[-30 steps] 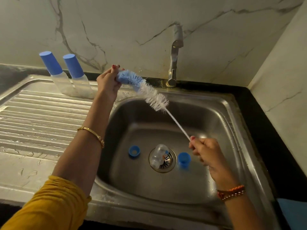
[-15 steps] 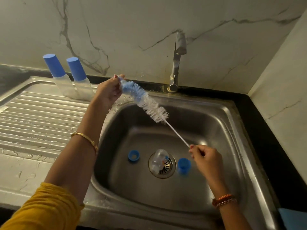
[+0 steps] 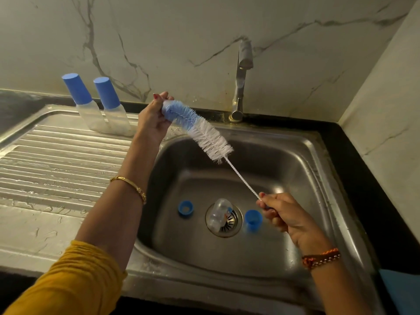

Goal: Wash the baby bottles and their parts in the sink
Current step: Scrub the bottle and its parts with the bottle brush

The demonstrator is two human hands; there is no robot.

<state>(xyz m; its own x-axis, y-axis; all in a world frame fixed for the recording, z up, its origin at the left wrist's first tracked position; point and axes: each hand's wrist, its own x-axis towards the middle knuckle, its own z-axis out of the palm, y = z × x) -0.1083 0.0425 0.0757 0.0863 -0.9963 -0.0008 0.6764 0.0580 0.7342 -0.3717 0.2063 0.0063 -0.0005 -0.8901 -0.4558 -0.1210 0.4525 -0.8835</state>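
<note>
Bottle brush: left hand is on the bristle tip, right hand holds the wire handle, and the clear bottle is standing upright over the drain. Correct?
Not quite. In the head view the clear bottle lies on its side over the drain, not upright. The rest holds: the left hand grips the bristle tip of the bottle brush, and the right hand holds its wire handle.

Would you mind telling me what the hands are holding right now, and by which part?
Both hold one bottle brush: the left hand grips its blue bristled tip, the right hand grips the far end of its thin wire handle.
</note>
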